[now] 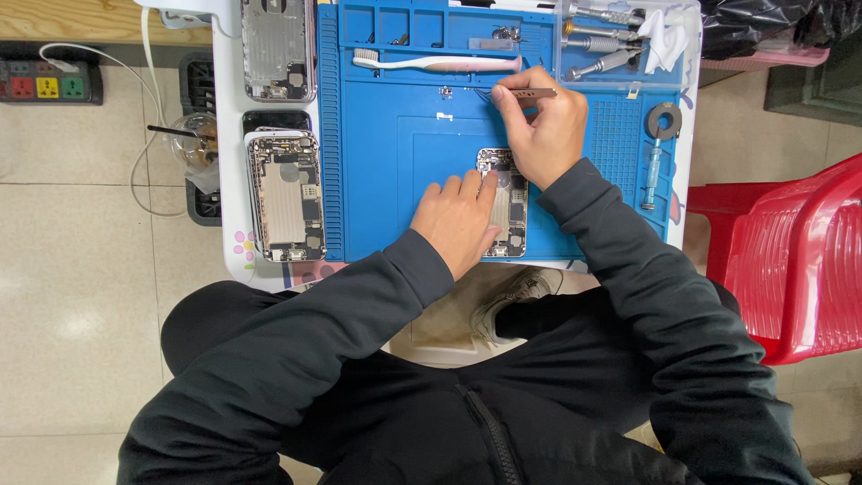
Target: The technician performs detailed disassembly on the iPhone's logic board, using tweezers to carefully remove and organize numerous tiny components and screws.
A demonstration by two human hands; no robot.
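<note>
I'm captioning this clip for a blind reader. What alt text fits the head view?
Seen from above, a person's left hand steadies an opened phone on a blue work mat while the right hand holds tweezers just beyond it. Two more opened phones lie left of the mat.

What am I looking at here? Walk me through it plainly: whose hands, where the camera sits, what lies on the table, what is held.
There is one picture, taken by a camera worn on a person's head, looking straight down. No machine is involved: a seated person in a dark jacket works with bare hands.

On a small white table lies a blue work mat. The left hand rests flat on an opened phone body on the mat. The right hand holds metal tweezers, tips pointing left.

A toothbrush lies along the mat's top, and screwdrivers sit in a clear tray. Two more opened phone bodies lie left of the mat. A red plastic chair stands to the right.
</note>
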